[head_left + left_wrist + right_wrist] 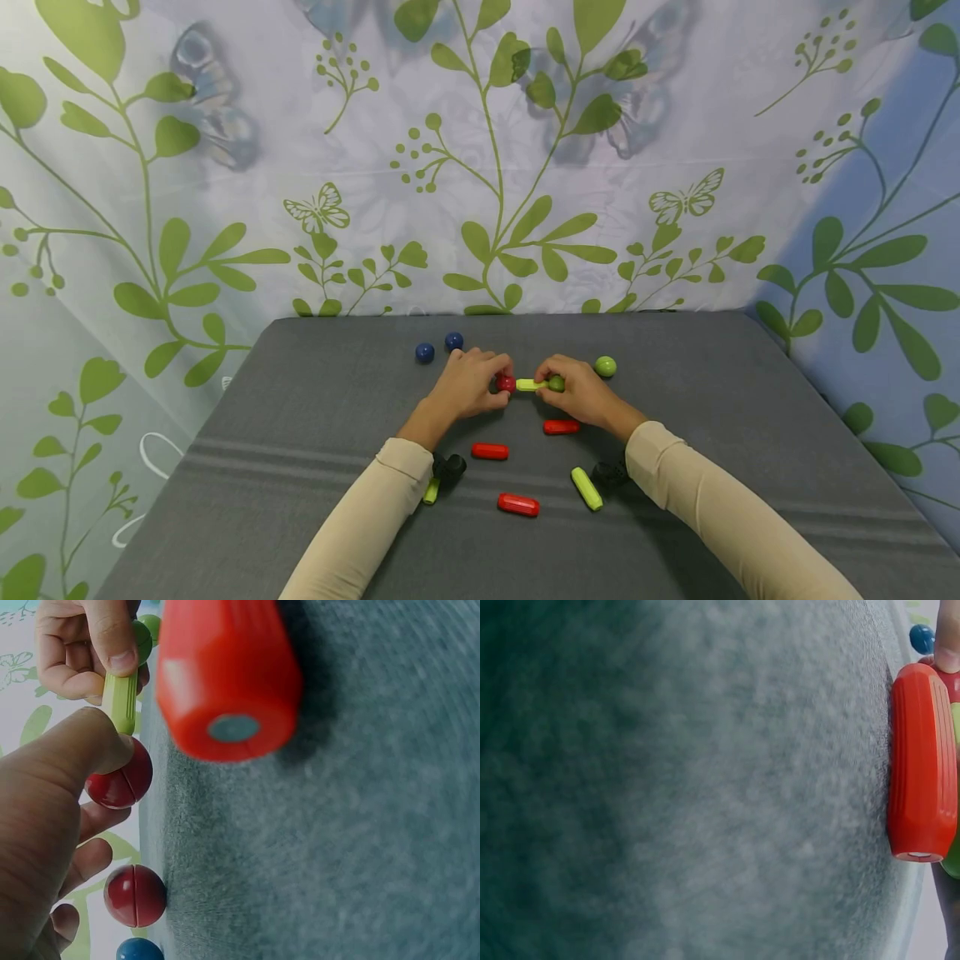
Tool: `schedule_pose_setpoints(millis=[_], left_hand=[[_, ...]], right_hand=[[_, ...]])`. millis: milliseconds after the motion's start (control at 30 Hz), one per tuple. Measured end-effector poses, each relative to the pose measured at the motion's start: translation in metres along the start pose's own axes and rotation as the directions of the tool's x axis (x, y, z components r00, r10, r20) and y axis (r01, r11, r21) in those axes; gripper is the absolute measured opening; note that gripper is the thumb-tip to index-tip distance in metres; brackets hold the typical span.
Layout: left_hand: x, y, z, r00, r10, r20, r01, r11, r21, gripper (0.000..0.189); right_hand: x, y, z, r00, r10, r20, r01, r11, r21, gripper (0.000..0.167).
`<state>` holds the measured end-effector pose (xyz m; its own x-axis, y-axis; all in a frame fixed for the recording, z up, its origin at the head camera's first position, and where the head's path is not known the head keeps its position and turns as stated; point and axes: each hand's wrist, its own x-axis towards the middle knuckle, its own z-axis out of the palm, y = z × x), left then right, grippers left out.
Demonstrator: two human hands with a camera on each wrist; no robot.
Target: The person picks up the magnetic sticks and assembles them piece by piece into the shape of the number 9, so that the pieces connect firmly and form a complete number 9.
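Observation:
In the head view my left hand pinches a glossy red ball between thumb and fingers. A short yellow-green rod lies in line with it, one end right at the ball. My right hand pinches this rod near its other end, where a green ball sits. The left wrist view shows the thumb of the right hand pressed on the rod beside that ball. A second red ball rests below the left fingers there, and a red rod stands large in the right wrist view.
Red rods and yellow-green rods lie nearer me on the grey table. Two blue balls sit beyond the left hand, another green ball beyond the right. A leaf-patterned curtain hangs behind the table.

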<state>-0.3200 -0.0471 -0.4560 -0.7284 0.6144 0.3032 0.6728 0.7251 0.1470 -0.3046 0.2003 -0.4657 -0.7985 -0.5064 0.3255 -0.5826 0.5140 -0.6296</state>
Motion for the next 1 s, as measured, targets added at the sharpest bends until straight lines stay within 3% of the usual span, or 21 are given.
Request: schedule_pose_setpoints(millis=[1000], left_hand=[[0.0005, 0.0067, -0.0006, 0.998, -0.007, 0.069, 0.007, 1.000, 0.000, 0.022]], right_hand=[[-0.0037, 0.0024, 0.0015, 0.999, 0.026, 0.037, -0.024, 0.999, -0.049, 0.015]])
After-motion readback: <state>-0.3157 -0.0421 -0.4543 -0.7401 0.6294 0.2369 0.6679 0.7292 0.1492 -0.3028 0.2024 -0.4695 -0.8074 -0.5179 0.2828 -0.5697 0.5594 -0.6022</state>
